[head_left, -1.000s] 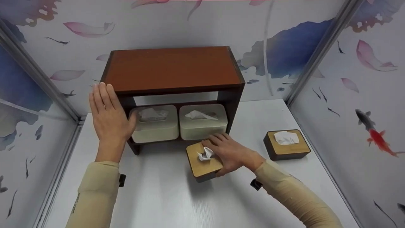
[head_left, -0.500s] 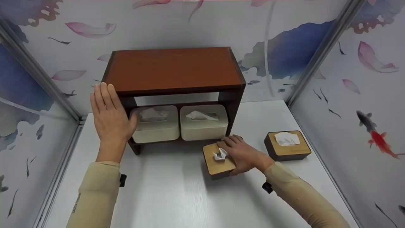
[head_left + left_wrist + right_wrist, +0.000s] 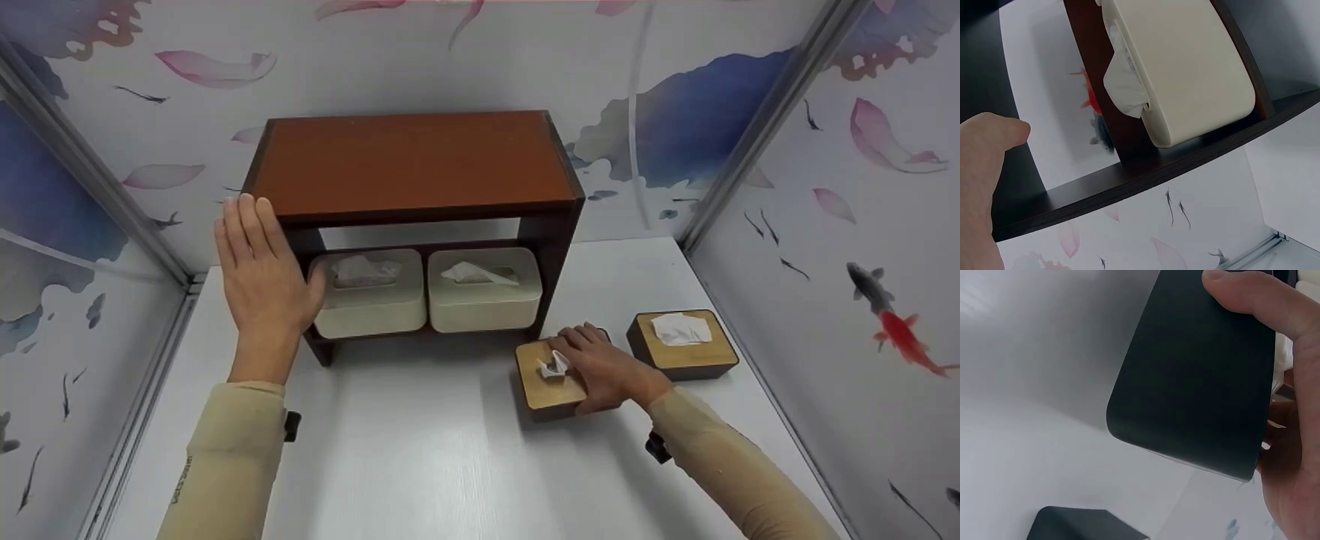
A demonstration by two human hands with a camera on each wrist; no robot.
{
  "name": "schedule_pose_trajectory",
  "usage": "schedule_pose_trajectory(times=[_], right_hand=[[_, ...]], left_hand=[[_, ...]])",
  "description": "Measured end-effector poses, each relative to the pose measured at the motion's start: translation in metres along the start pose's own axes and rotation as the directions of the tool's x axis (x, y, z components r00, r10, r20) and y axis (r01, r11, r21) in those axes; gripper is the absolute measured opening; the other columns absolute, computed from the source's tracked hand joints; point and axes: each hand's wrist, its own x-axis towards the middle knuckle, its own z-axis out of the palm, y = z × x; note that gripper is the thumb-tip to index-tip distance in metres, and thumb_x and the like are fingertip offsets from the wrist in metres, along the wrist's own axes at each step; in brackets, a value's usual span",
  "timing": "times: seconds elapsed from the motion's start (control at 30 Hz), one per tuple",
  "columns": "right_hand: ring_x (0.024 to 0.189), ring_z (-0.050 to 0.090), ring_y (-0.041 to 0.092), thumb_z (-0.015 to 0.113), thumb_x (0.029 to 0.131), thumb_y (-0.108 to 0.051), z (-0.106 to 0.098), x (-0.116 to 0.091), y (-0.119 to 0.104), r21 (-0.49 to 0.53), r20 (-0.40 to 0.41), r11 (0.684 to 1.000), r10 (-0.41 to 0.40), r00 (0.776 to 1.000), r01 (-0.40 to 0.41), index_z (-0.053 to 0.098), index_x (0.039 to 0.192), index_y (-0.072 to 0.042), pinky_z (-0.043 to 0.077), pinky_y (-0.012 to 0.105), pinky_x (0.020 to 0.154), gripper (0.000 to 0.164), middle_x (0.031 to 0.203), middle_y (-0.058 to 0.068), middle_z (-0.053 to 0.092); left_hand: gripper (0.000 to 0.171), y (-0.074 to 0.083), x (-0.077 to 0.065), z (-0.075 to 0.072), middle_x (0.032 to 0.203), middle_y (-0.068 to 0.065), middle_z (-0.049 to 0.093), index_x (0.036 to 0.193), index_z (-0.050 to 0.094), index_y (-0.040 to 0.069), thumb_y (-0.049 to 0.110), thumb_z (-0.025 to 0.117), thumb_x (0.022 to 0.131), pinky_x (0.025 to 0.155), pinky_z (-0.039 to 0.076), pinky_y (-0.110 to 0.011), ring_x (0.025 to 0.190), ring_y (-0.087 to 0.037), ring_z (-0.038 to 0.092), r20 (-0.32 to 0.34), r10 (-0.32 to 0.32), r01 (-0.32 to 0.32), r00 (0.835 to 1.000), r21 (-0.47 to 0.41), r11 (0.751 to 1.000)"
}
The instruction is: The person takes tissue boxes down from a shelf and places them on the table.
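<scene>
My right hand (image 3: 600,367) grips a dark tissue box with a wooden lid (image 3: 536,379), thumb on the near side and fingers across the far side. A white tissue sticks out of its lid. In the right wrist view the box's dark side (image 3: 1196,377) fills the middle, with the thumb (image 3: 1252,292) pressed on it. My left hand (image 3: 262,281) lies with straight fingers at the left front corner of a brown wooden shelf (image 3: 412,161). Two cream tissue boxes, a left one (image 3: 367,311) and a right one (image 3: 484,307), stand side by side inside the shelf.
A second wooden-lidded tissue box (image 3: 682,356) sits on the white table (image 3: 405,465), to the right of the held one. Printed wall panels (image 3: 450,67) with metal frame bars close in the back and both sides.
My right hand has carried the wooden-lidded tissue box rightward, from in front of the shelf toward the other wooden-lidded box. The left hand has stayed at the shelf corner.
</scene>
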Motion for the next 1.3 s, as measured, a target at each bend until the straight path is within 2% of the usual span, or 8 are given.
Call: schedule_pose_trajectory(times=[0.13, 0.3, 0.53, 0.97, 1.3], right_hand=[[0.137, 0.034, 0.039, 0.089, 0.056, -0.045, 0.004, -0.007, 0.013, 0.011, 0.053, 0.997, 0.074, 0.996, -0.075, 0.033, 0.149, -0.014, 0.025, 0.06, 0.115, 0.113, 0.145, 0.013, 0.04], [0.143, 0.026, 0.044, 0.088, 0.06, -0.039, 0.007, -0.016, 0.028, 0.026, 0.082, 0.99, 0.138, 0.987, -0.14, 0.027, 0.153, -0.01, 0.022, 0.061, 0.117, 0.114, 0.152, 0.018, 0.034], [0.139, 0.029, 0.045, 0.09, 0.059, -0.033, 0.01, -0.019, 0.044, 0.02, 0.034, 0.991, 0.13, 0.991, -0.131, 0.028, 0.151, -0.001, 0.025, 0.061, 0.115, 0.115, 0.149, 0.024, 0.035], [0.142, 0.024, 0.044, 0.088, 0.06, -0.022, 0.018, -0.009, 0.065, 0.07, 0.086, 0.967, 0.24, 0.967, -0.246, 0.021, 0.154, -0.002, 0.026, 0.06, 0.115, 0.117, 0.153, 0.024, 0.028], [0.141, 0.026, 0.043, 0.086, 0.061, -0.02, 0.025, 0.0, 0.072, 0.079, 0.095, 0.966, 0.237, 0.967, -0.245, 0.02, 0.154, -0.001, 0.028, 0.06, 0.115, 0.115, 0.153, 0.023, 0.028]], left_hand=[[0.103, 0.001, 0.0, 0.0, 0.16, -0.025, 0.001, 0.154, -0.004, -0.002, 0.05, 0.059, 0.091, 0.124, 0.003, -0.049, 0.151, -0.039, 0.0, -0.006, 0.002, -0.002, 1.0, -0.01, 1.0], [0.103, 0.001, 0.0, 0.0, 0.16, -0.025, 0.002, 0.154, -0.002, -0.002, 0.05, 0.06, 0.09, 0.125, 0.003, -0.049, 0.151, -0.039, 0.0, -0.014, 0.005, -0.005, 1.0, -0.013, 1.0], [0.102, 0.002, 0.0, -0.001, 0.16, -0.024, 0.002, 0.154, -0.002, -0.002, 0.048, 0.061, 0.09, 0.125, 0.003, -0.049, 0.151, -0.039, 0.0, -0.012, -0.004, 0.004, 1.0, -0.021, 1.0], [0.103, 0.002, 0.0, 0.0, 0.16, -0.024, 0.003, 0.153, -0.002, -0.002, 0.049, 0.061, 0.089, 0.124, 0.003, -0.049, 0.151, -0.039, 0.0, -0.011, -0.011, 0.011, 1.0, -0.017, 1.0], [0.102, 0.002, 0.0, -0.001, 0.16, -0.024, 0.003, 0.154, -0.001, -0.002, 0.049, 0.061, 0.09, 0.124, 0.003, -0.049, 0.151, -0.039, 0.001, -0.017, -0.012, 0.012, 1.0, -0.01, 1.0]])
